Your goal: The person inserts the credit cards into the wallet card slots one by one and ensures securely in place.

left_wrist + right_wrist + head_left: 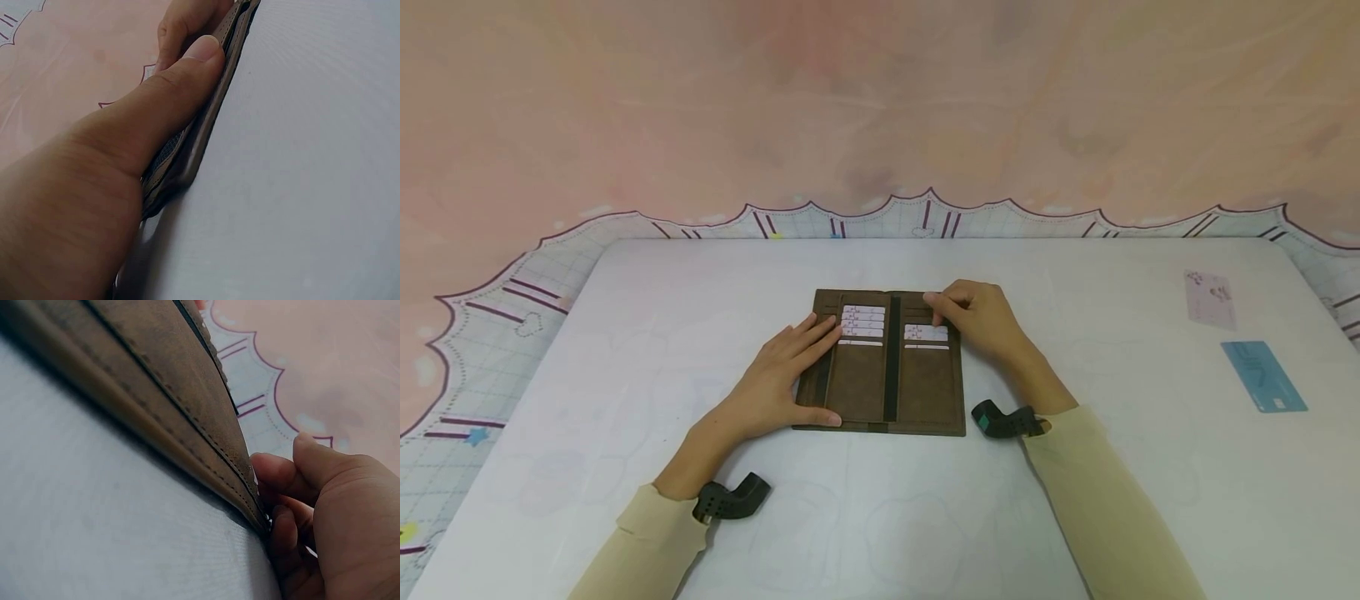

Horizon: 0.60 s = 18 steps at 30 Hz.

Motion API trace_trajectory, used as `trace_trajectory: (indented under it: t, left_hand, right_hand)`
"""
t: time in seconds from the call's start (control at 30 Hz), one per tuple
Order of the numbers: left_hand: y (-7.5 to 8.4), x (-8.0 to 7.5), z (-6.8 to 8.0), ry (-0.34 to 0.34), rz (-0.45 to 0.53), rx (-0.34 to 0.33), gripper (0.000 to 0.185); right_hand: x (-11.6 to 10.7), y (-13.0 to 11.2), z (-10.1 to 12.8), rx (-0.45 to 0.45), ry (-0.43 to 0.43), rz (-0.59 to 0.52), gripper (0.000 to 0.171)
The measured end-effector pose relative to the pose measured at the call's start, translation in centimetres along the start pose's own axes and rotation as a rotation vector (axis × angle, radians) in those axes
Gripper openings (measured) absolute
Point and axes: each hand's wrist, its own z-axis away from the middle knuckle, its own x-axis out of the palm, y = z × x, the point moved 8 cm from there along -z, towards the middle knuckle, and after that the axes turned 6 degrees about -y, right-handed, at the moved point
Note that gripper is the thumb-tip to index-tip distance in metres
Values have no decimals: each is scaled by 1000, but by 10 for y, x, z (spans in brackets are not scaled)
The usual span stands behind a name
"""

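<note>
An open brown wallet (922, 383) lies flat on the white table, with card slots on both halves. White cards (862, 321) show in the left slots, and another white card (925, 332) shows in the right half. My left hand (782, 375) rests on the left half, fingers spread and straight, its thumb (187, 69) along the near edge. At the upper right corner is my right hand (981, 317), fingers bent at the slots above the right card. In the right wrist view its fingertips (269, 469) meet the wallet's edge; whether they pinch anything is hidden.
To the right on the table (1075, 500) lie a pale pink card (1210, 300) and a blue card (1264, 377), apart from each other. A patterned cloth (880, 108) spreads beyond the table's far edge. Each wrist wears a black camera mount (730, 497).
</note>
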Motion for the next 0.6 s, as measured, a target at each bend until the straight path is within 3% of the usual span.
trace_trajectory:
  t: [0.27,0.37,0.5,0.6]
  left_hand:
    - [0,-1,0,9,1,10,109]
    - [-1,-1,2,5,1,2,109]
    - [-2,-1,2,11,-2,5,109]
    - [-2,0,2,13,-1,12,109]
  right_hand:
    - [-2,-4,1,-8,1,1,40]
    - [-5,-3,-1,1,26,-44,41]
    - [-19,-1,1,21,69,-100,34]
    - [-37,3,7,31,94,-83,27]
